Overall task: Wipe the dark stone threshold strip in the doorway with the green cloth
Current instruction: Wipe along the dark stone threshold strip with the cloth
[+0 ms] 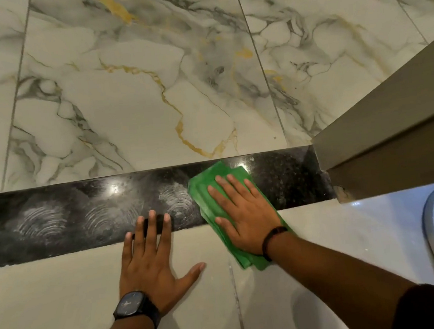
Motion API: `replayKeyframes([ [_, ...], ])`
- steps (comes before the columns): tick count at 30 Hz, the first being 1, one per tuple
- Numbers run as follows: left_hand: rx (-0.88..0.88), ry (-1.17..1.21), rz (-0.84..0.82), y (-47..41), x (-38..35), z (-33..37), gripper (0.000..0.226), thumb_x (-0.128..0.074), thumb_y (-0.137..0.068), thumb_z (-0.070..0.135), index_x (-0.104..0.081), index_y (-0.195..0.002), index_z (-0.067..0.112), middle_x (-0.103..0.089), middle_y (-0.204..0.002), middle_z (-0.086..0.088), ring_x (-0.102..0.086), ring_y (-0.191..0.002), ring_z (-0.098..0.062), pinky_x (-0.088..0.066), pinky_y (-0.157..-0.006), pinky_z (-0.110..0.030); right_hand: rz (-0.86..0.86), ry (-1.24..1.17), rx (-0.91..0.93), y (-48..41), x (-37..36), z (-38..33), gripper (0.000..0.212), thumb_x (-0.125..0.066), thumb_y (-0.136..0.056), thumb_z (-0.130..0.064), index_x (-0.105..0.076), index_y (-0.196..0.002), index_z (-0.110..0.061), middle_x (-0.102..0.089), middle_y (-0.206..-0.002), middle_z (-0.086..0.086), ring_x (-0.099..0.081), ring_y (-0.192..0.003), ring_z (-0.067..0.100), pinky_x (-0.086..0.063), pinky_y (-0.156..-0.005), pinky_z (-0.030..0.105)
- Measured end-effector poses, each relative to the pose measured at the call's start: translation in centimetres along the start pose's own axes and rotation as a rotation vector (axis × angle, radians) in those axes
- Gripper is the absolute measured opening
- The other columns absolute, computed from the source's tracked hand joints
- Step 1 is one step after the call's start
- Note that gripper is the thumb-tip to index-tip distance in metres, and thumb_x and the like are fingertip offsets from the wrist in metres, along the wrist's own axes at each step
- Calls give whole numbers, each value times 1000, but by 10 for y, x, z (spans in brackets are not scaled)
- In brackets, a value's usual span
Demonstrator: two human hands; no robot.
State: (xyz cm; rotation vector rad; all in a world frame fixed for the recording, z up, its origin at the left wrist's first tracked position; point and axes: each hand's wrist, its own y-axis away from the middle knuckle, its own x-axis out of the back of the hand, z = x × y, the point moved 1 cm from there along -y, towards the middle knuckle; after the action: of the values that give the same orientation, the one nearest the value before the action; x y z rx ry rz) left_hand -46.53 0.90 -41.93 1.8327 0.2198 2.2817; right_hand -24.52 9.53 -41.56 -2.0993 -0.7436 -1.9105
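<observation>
Right hand (244, 214) pressed flat, fingers spread, on a folded bright green cloth (215, 203) — not gripping, only bearing down. Cloth lying half on the polished dark stone threshold strip (83, 210), half on the plain pale floor tile (52, 304) beneath the wrist. Thin black band (272, 239) round that wrist. Left hand (150, 259) just beside, open and splayed on the pale tile, fingertips (152, 214) reaching onto the strip's near edge; dark square-faced watch (133, 305) on the wrist. Left of the cloth, whitish curved smear marks (42, 221) on the stone. Beyond the fingers, veined white-and-gold marble tile (138, 92). Right of the cloth — grey-brown door frame (393, 149).
</observation>
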Motion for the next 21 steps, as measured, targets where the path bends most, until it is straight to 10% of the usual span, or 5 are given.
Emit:
replayKeyframes([
  [5,1,-7,-20,0,0,0,110,-29,-72,88,-8,-154,19,-1,-162,-9,1,-149,-29,-3,-118,-49,19,-46,-18,37,3,42,59,-27,-94,-48,-15,-148,-28,-19,-156,5,-10,-144,21,-12,-115,51],
  [14,-10,-12,-20,-1,-1,0,110,-24,-73,90,-5,-154,19,3,-163,-8,5,-149,-28,-6,-117,-59,137,-12,-601,-16,10,56,62,-19,-93,-46,-9,-148,-20,-6,-158,13,-3,-144,28,-7,-117,49],
  [21,92,-41,-34,12,1,-7,115,-28,-65,96,-10,-154,25,-4,-163,-8,1,-149,-29,-5,-111,-71,67,-16,-240,-47,7,-14,61,-20,-94,-44,-2,-149,-24,-3,-158,6,3,-144,24,5,-115,44],
])
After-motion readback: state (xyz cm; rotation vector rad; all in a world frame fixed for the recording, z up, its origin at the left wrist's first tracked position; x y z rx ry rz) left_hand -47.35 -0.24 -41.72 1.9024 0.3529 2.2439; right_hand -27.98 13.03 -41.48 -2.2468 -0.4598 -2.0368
